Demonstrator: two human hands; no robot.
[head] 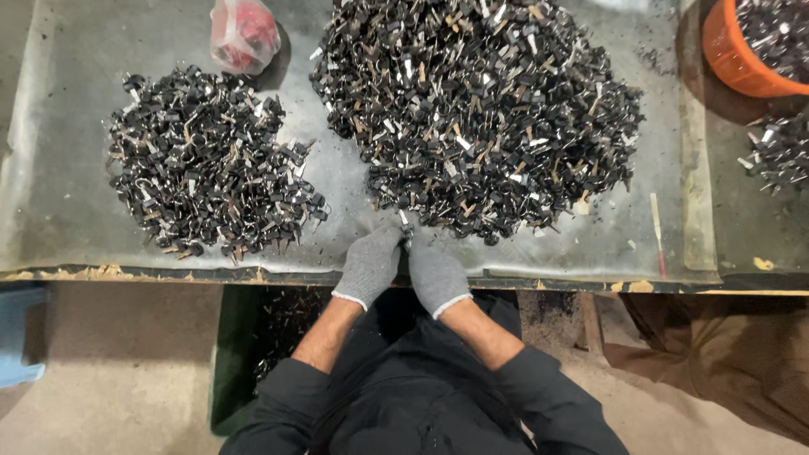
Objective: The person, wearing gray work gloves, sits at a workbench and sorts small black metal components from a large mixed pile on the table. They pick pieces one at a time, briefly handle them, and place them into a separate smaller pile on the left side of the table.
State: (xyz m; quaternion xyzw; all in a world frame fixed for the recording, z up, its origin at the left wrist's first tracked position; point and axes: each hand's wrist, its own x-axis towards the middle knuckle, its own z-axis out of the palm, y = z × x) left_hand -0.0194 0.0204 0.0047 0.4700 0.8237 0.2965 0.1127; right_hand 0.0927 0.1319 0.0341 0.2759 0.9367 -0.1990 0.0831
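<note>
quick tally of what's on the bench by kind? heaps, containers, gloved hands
Heaps of small black metal parts: 3 (large heap, left heap, small heap)
Orange tub: 1
Red plastic bag: 1
Grey-gloved hands: 2 (left hand, right hand)
Total: 7

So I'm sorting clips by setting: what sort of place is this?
Likely a small workshop: a worn bench with two heaps of small black metal parts, an orange tub of more, and gloved hands.
</note>
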